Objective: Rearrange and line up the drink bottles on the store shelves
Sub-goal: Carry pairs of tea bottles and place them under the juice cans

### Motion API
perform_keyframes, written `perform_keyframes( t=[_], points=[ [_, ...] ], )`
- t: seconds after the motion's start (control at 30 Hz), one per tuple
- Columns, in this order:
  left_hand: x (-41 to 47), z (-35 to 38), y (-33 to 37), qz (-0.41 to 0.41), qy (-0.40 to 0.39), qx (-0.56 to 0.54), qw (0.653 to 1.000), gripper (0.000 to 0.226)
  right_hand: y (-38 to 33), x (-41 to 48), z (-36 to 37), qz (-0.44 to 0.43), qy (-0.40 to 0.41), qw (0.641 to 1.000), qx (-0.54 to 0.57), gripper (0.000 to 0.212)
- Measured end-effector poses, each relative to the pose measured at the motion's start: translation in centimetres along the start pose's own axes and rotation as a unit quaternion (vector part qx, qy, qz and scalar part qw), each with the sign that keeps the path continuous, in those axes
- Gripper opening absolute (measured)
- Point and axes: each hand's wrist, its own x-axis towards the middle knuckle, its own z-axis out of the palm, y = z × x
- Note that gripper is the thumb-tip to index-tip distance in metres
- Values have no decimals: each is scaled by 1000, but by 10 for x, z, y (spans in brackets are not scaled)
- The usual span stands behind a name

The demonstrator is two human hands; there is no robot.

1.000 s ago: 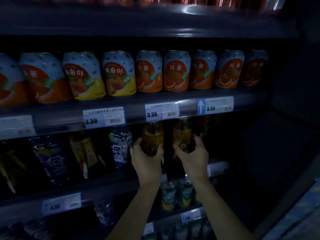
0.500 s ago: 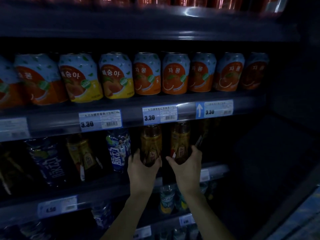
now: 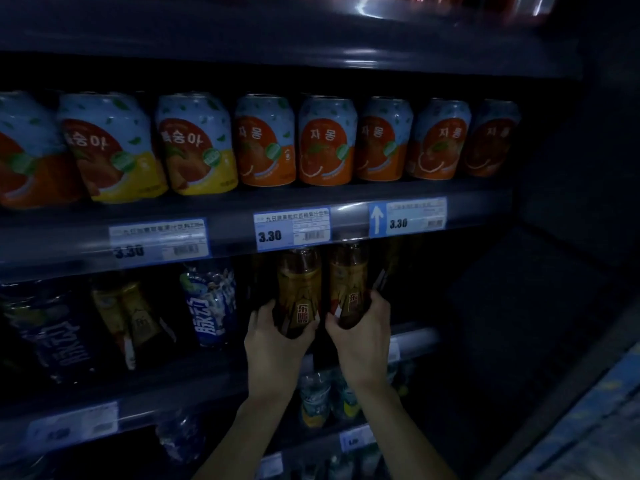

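Note:
Two amber drink bottles stand side by side on the middle shelf (image 3: 412,336). My left hand (image 3: 277,344) grips the lower part of the left amber bottle (image 3: 299,289). My right hand (image 3: 362,336) grips the lower part of the right amber bottle (image 3: 348,282). Both bottles are upright, their caps hidden behind the price rail above. A blue-and-white bottle (image 3: 211,303) stands just to the left, then another amber bottle (image 3: 130,313) and a dark blue bottle (image 3: 52,327).
A row of juice cans (image 3: 327,140) fills the shelf above, with price tags (image 3: 292,230) on its rail. Smaller bottles (image 3: 313,398) stand on the lower shelf beneath my wrists. The shelf space right of my right hand is dark. The cabinet's side wall is at far right.
Both hands have slid down the two amber bottles to grip them lower, and the bottles sit slightly lower and closer to the shelf front.

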Motion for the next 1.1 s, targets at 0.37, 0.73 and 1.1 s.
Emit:
perform_keyframes(
  t=[0.37, 0.73, 1.1],
  points=[
    [-5, 39, 16, -9, -18, -13, 1000, 79, 22, 27, -43, 27, 5, 999, -38, 79],
    [-12, 82, 37, -1, -45, -31, 999, 77, 37, 55, -76, 46, 3, 998, -34, 51],
    [-13, 108, 50, 12, -62, -12, 998, 78, 46, 65, -87, 79, 8, 996, -30, 68]
  ],
)
